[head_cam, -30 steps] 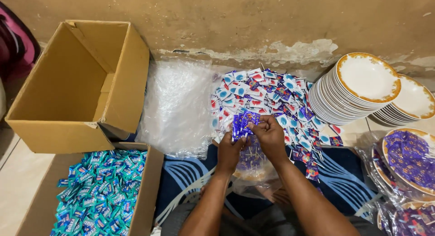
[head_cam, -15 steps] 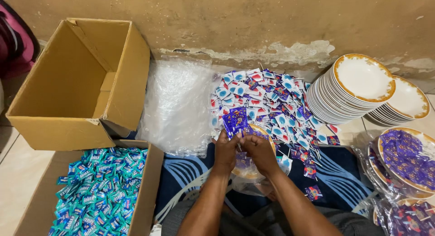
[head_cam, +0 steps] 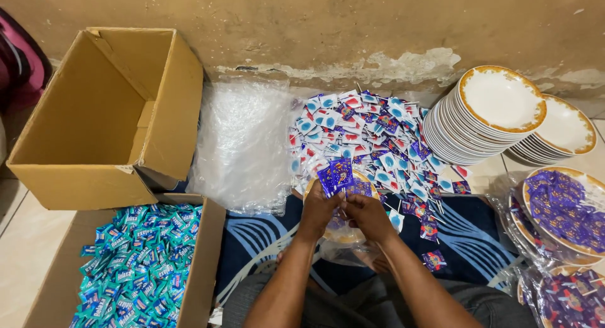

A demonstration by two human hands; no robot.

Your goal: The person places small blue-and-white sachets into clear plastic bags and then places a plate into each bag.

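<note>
My left hand holds a small bunch of purple sachets fanned out above a gold-rimmed white plate. My right hand is beside it, fingers pinching at the lower end of the same bunch. The plate lies partly under my hands and sits inside a clear plastic bag on a blue patterned cloth. Just beyond the plate spreads a heap of small red, white and blue sachets.
An empty cardboard box stands at the left, with a box of teal sachets in front of it. A pile of clear bags lies by the wall. Two stacks of plates and bagged plates of purple sachets are at the right.
Both hands have drawn back toward me with the purple sachets, from over the sachet heap to above the plate. The view has shifted slightly.
</note>
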